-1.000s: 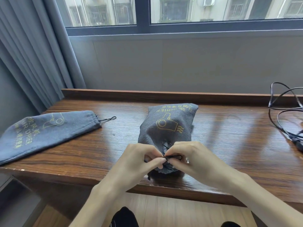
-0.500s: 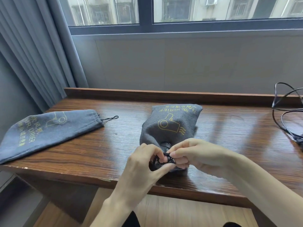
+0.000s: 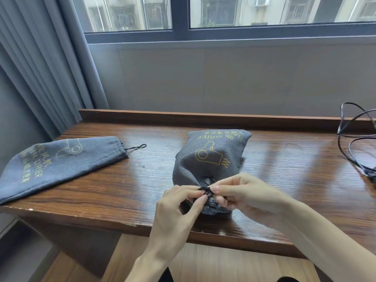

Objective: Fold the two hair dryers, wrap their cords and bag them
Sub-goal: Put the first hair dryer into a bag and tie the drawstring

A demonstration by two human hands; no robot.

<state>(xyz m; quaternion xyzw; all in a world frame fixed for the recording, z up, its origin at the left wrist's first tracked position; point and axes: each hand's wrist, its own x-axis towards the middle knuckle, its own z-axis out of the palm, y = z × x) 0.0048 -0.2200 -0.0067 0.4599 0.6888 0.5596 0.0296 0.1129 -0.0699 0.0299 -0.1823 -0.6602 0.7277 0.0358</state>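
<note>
A filled grey drawstring bag (image 3: 209, 159) printed with a yellow hair-dryer symbol lies at the middle of the wooden table (image 3: 122, 180), its gathered mouth toward the near edge. Both hands work at that mouth: the left hand (image 3: 175, 208) and the right hand (image 3: 244, 192) each pinch the black drawstring (image 3: 204, 189) between thumb and fingertips, apparently tying or cinching it. The cloth looks soft and slack, bulging over something bulky and rigid inside, probably a folded dryer, so the bag should feel moderately heavy and is best lifted by its body rather than by the thin, slippery cord alone. A second grey bag (image 3: 61, 161) lies flat on the left of the table, well apart, its own drawstring loop (image 3: 136, 147) trailing toward the centre; it looks empty or nearly so. A loose black power cord (image 3: 350, 137) coils at the right edge, suggesting the second dryer is not yet packed. Nothing crowds the hands; grey curtains (image 3: 46, 68) hang left, beside the window (image 3: 223, 15).
</note>
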